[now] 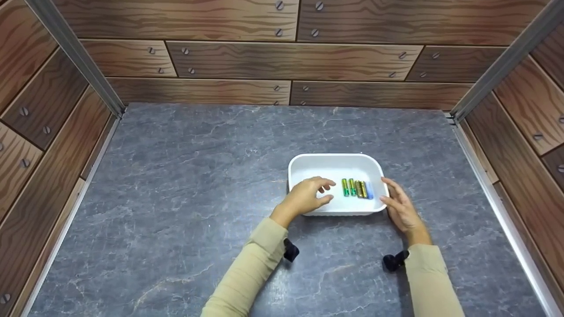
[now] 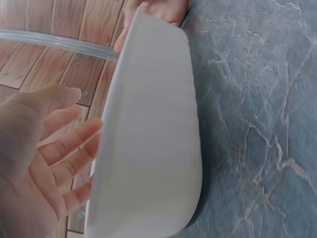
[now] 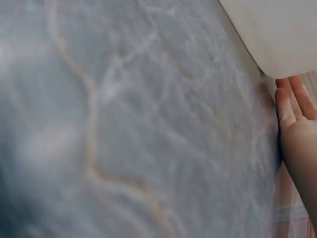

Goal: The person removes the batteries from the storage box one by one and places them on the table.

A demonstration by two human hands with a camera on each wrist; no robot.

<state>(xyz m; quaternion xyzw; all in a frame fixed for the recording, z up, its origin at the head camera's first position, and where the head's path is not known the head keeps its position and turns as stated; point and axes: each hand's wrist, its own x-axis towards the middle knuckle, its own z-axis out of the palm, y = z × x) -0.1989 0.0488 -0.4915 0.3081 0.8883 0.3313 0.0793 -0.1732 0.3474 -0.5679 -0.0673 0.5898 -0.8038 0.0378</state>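
A white plastic tub sits on the table, long side toward me. In its right half several batteries lie side by side, green and gold, with a blue cylinder at the right end of the row. My left hand is over the tub's left part, fingers loosely bent and spread, holding nothing; its fingertips point toward the batteries. My right hand is at the tub's right end, thumb and fingertips touching the rim. In the right wrist view its fingers extend straight beside the tub's outer wall.
The tub stands on a grey marble-patterned table. Wood-print walls enclose the back and both sides, with metal strips along the side edges. A black wrist camera hangs beside the right sleeve.
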